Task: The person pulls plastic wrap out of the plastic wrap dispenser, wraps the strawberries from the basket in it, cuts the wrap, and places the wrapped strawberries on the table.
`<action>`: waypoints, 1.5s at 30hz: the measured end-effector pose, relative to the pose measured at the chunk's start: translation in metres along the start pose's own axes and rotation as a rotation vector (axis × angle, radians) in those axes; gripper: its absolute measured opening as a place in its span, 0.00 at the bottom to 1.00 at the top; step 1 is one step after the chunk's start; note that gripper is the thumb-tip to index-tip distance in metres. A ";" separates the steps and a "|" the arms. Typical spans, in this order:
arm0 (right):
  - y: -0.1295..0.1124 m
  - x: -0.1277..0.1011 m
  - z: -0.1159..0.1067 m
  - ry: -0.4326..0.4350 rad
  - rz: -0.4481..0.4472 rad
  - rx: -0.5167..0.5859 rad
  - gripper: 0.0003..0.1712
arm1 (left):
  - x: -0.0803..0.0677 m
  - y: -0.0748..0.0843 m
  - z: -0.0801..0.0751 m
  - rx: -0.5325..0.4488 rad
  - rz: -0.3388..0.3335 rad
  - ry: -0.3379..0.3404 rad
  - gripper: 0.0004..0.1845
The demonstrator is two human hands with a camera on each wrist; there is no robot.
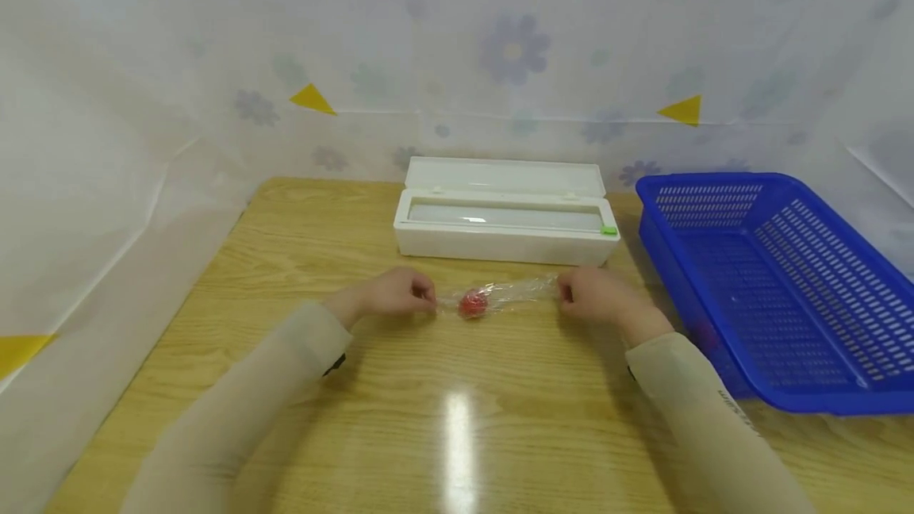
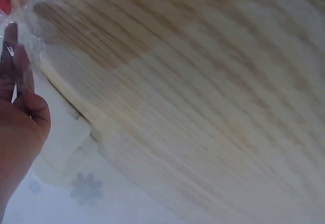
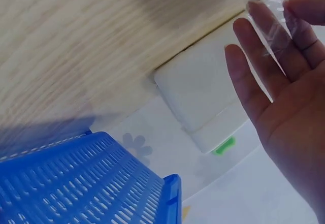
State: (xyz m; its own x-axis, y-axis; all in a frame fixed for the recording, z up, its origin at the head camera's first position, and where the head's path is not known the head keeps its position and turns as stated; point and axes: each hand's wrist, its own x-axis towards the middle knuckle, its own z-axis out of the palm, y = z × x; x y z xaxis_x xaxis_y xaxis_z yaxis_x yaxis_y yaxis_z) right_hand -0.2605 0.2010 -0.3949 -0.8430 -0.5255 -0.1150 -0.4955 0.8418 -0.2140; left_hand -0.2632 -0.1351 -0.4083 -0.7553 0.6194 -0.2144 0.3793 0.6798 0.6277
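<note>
A small round red item [image 1: 473, 304] lies wrapped in clear plastic film [image 1: 524, 290] between the two hands, low over the wooden table. The film stretches sideways from it to both hands. On its left end, the left hand [image 1: 401, 292] pinches the gathered film between thumb and fingers. At the other end the right hand [image 1: 596, 296] pinches the film; in the right wrist view thumb and index finger meet on it while the other fingers [image 3: 256, 56] are extended. Just behind the hands stands a white film dispenser box [image 1: 507, 246] with its lid [image 1: 503, 177] raised.
A blue slotted basket [image 1: 696, 339] stands on the right of the table [image 1: 343, 435], close to the right forearm. The dispenser has a green slider [image 1: 608, 230] at its right end. A flowered curtain [image 1: 457, 46] with yellow triangles hangs behind the table.
</note>
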 end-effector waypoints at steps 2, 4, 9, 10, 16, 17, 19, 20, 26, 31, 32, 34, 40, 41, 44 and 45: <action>0.001 0.003 0.004 0.015 -0.015 -0.034 0.11 | 0.004 0.002 0.003 0.100 0.012 0.029 0.12; 0.001 0.005 0.008 0.026 -0.020 -0.077 0.12 | 0.008 0.005 0.006 0.213 0.027 0.068 0.15; -0.002 0.008 0.009 -0.004 0.071 -0.102 0.11 | 0.015 0.014 0.016 0.403 -0.021 0.134 0.13; -0.004 0.009 0.008 -0.009 0.104 -0.088 0.11 | 0.016 0.016 0.017 0.429 -0.038 0.141 0.13; -0.033 0.015 -0.007 0.125 0.227 -0.059 0.16 | 0.017 0.024 0.021 0.511 -0.073 0.183 0.13; -0.040 0.017 -0.007 0.142 0.206 -0.047 0.15 | 0.017 0.025 0.022 0.516 -0.077 0.185 0.13; -0.055 0.021 -0.004 0.126 0.161 -0.013 0.16 | 0.018 0.026 0.022 0.522 -0.078 0.182 0.13; -0.061 0.023 0.000 0.102 0.137 0.000 0.17 | 0.018 0.027 0.023 0.527 -0.077 0.180 0.13; -0.073 0.031 0.022 0.063 0.121 -0.026 0.16 | 0.023 0.028 0.026 0.549 -0.047 0.208 0.13; -0.072 0.034 0.021 0.100 0.153 0.015 0.14 | 0.025 0.029 0.027 0.546 -0.069 0.198 0.12; -0.072 0.035 0.019 0.111 0.164 0.028 0.14 | 0.026 0.030 0.027 0.547 -0.075 0.193 0.12; -0.074 0.036 0.017 0.131 0.185 0.067 0.13 | 0.026 0.031 0.026 0.547 -0.082 0.187 0.13; -0.084 0.042 0.023 0.096 0.123 0.129 0.24 | 0.026 0.033 0.027 0.556 -0.083 0.184 0.14; -0.085 0.043 0.026 0.091 0.119 0.132 0.25 | 0.026 0.033 0.027 0.547 -0.083 0.184 0.14; -0.086 0.047 0.032 0.093 0.139 0.153 0.23 | 0.027 0.032 0.027 0.534 -0.082 0.185 0.13; -0.086 0.048 0.033 0.095 0.145 0.164 0.22 | 0.027 0.031 0.027 0.528 -0.084 0.186 0.13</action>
State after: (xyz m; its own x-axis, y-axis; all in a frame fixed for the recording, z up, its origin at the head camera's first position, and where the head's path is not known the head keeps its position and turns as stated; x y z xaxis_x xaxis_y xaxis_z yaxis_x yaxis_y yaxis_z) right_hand -0.2514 0.0994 -0.4143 -0.9225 -0.3803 -0.0663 -0.3339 0.8722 -0.3575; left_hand -0.2578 -0.0864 -0.4146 -0.8577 0.5074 -0.0825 0.4935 0.8577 0.1446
